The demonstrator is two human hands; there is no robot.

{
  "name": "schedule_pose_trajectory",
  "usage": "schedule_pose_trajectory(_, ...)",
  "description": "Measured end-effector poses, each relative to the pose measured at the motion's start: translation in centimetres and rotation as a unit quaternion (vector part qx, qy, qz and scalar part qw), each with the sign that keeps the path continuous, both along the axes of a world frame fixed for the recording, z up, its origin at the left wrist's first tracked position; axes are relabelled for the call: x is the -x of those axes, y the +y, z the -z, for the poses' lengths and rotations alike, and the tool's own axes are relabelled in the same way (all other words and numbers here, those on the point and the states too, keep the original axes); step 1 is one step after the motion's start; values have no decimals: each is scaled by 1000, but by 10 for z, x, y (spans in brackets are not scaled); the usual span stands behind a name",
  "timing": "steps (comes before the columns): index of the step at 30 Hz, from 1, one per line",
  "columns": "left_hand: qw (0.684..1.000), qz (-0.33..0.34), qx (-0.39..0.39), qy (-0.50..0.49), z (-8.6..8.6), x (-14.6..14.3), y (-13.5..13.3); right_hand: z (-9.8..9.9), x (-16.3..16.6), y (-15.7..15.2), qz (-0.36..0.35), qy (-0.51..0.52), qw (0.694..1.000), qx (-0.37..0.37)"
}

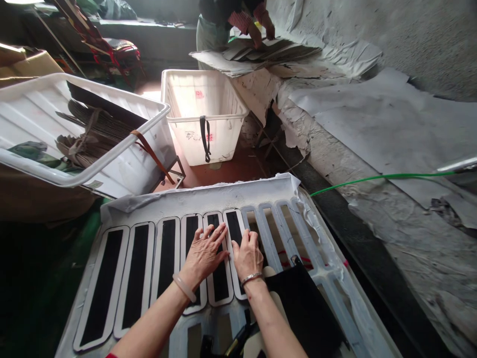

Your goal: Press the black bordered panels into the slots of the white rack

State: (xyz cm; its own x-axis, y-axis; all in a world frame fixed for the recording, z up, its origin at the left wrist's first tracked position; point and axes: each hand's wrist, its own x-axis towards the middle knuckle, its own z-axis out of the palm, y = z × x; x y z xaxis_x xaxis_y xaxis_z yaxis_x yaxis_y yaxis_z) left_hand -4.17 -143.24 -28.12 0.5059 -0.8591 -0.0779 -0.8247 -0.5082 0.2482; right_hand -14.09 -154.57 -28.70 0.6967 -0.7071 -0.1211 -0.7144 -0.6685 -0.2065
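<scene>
Bare forearms; a pale bangle on the left wrist (184, 287), a seemingly metal bracelet on the right wrist (251, 278).

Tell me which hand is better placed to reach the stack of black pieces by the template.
Right, probably. The right hand rests on the last filled slot, just beside the black stack at its wrist. The left hand lies flat on filled slots farther from it.

Pretty soft daylight overall, brightest on the white plastic tub (204, 117) up top, which is nearly blown out. The lower left corner sinks into dark green shadow. Wide lens bends the edges a lot. Sharp in the middle, and the crinkled grey paper-covered bench (391, 129) looks flat and washed.
</scene>
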Motion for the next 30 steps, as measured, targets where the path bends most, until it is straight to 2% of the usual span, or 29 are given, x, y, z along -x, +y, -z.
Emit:
schedule_pose_trajectory(6, 1000, -6, -8, -16, 3, 8, -4, -1, -5, -6, -42, -7, 999, 24)
schedule_pose_trajectory(9, 1000, -10, -7, -24, 6, 13, -7, -10, -2, -17, -69, -24, 997, 30)
schedule_pose_trajectory(11, 1000, -8, -4, -26, 7, 15, -8, -19, 13, -30, -72, -44, 996, 27)
schedule_pose_trajectory(14, 1000, -1, 7, -29, 8, 16, -8, -34, 61, -54, -43, -78, 995, 37)
schedule_pose_trajectory(17, 999, 11, 23, -39, 9, 18, -7, -42, 136, -70, 11, -106, 992, 63)
schedule_pose_trajectory(20, 994, 62, 56, -72, 11, 21, -7, -35, 211, -71, 56, -109, 991, 59)
schedule_pose_trajectory(22, 987, 110, 75, -85, 14, 24, -7, -24, 248, -67, 66, -94, 992, 43)
schedule_pose_trajectory(25, 982, 142, 89, -87, 17, 28, -7, -6, 273, -65, 111, -72, 991, -14)
schedule_pose_trajectory(28, 981, 137, 101, -94, 19, 33, -8, 5, 272, -72, 152, -71, 982, -91)
schedule_pose_trajectory(30, 981, 135, 105, -95, 19, 37, -8, 5, 267, -79, 153, -79, 978, -116)
